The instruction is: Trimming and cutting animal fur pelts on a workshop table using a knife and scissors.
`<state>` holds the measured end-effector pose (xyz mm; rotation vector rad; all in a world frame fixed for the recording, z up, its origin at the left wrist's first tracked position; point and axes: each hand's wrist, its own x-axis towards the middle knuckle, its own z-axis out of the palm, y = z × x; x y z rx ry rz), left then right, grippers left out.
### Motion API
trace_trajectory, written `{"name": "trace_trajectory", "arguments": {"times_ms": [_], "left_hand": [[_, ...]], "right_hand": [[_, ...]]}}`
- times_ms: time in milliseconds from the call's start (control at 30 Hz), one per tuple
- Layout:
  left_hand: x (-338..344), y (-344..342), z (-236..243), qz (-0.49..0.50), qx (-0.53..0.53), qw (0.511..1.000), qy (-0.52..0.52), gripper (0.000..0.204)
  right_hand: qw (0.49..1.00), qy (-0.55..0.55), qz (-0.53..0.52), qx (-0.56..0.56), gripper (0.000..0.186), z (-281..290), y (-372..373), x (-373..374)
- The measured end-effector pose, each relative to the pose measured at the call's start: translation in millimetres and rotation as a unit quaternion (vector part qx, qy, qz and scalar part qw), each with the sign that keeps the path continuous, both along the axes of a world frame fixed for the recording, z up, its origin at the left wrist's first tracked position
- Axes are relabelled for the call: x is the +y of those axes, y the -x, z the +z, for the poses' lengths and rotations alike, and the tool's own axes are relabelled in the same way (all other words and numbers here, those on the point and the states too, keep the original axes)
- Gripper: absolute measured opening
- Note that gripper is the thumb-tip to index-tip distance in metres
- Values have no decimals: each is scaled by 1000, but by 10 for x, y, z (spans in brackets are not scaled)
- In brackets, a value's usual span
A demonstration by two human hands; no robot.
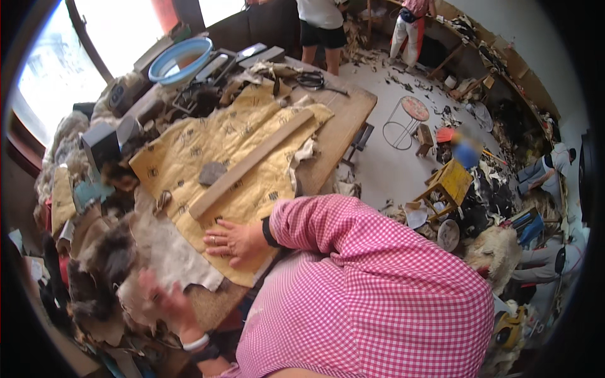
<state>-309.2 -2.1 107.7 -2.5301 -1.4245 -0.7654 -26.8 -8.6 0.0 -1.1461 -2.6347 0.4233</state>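
Note:
My right hand [230, 242] lies flat with its fingers spread on the near edge of a creased yellow sheet with dark printed marks [183, 154]. My left hand [171, 301] is smeared by motion beside the table's near left corner, close to a pale hide piece [135, 299]; whether it grips that piece, I cannot tell. A long wooden slat [252, 164] rests slantwise across the yellow sheet. Left of the slat sits a dark grey stone-like block [212, 172]. A greyish hide [173, 252] sticks out from the sheet's left side.
Scissors [312, 80] lie near the table's far edge. A blue basin [181, 61] stands at the back left. Brown fur pieces [107, 258] crowd the left side. On the floor at right are a yellow stool [450, 186] and a round stool [414, 108]. Other people stand farther off.

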Motion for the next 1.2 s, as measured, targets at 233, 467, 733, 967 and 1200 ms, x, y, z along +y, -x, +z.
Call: {"name": "trace_trajectory", "arguments": {"times_ms": [233,467,733,967,1200], "left_hand": [[-408,-723,-851,-130,61,969,200,75],[-571,-695,-1019,-49,76,970,226,76],[-688,-884,-1059,6,-81,982,170,67],[-566,-954,-1232,99,-279,933,204,50],[-561,-1029,-1353,149,-167,970,94,43]], "right_hand": [[1000,15,4,17,77,-6,-35,-25],[994,-15,109,26,47,227,-390,-120],[970,89,-132,184,35,698,-2410,-215],[901,-7,-433,27,31,583,-4786,4],[783,34,-604,-141,37,80,-5553,-174]]}}
